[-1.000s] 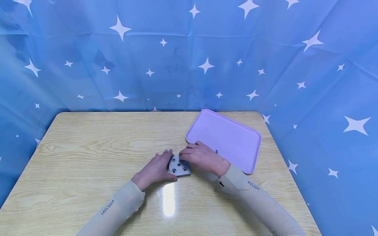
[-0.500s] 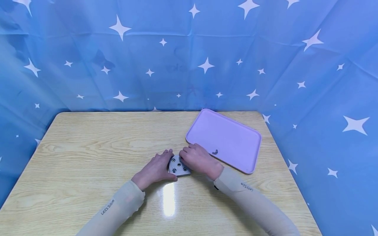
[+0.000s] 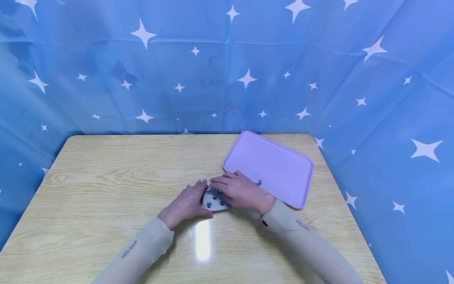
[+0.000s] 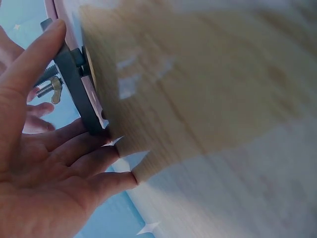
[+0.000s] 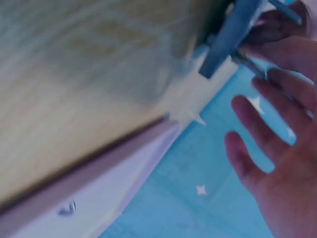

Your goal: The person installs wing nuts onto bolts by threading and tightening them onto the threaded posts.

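Note:
A grey metal plate (image 3: pixel 214 200) with several holes stands low over the table, held at its left edge between the thumb and fingers of my left hand (image 3: pixel 188 202). From its near left hole rises a threaded bolt carrying a wing nut (image 4: pixel 56 90). My right hand (image 3: pixel 242 190) reaches over the plate's right side. In the right wrist view, its thumb and index finger pinch around a second bolt (image 5: pixel 253 66) at its wing nut; the other fingers are spread. That bolt is mostly hidden by the hand in the head view.
A purple tray (image 3: pixel 280 165) lies at the right, just beyond my right hand. Near its front rim sits a small bent metal piece (image 3: pixel 259 182). The wooden table (image 3: pixel 117 177) ends at a blue star-printed curtain (image 3: pixel 213 79).
My right hand drew in with curled fingers half a second ago, and now its fingers reach out over the plate again. The left hand and plate have stayed in place.

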The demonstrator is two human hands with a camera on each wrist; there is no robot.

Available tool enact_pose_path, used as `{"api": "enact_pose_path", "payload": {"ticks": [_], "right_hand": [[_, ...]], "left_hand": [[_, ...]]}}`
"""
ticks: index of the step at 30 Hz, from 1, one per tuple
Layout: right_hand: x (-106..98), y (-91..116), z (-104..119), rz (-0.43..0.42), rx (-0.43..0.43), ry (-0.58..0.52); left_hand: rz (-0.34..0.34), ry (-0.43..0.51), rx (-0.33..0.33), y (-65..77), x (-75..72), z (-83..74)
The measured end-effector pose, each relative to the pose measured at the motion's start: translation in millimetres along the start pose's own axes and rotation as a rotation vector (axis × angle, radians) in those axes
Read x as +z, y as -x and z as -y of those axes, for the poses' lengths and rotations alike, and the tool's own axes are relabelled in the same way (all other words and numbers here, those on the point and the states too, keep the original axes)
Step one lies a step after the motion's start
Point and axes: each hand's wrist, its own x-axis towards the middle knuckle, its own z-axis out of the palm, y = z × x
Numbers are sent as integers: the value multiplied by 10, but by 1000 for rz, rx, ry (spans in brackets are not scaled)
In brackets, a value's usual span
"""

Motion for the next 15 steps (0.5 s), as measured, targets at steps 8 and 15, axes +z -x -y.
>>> {"api": "enact_pose_path", "payload": {"ticks": [8,15], "right_hand": [[-104,62,-88,72,-63,28],[-97,27,-64,117,-89,41]], "left_hand": [[0,4,-4,-13,-7,-5],[3,2,-13,-11,-9,-9]]}}
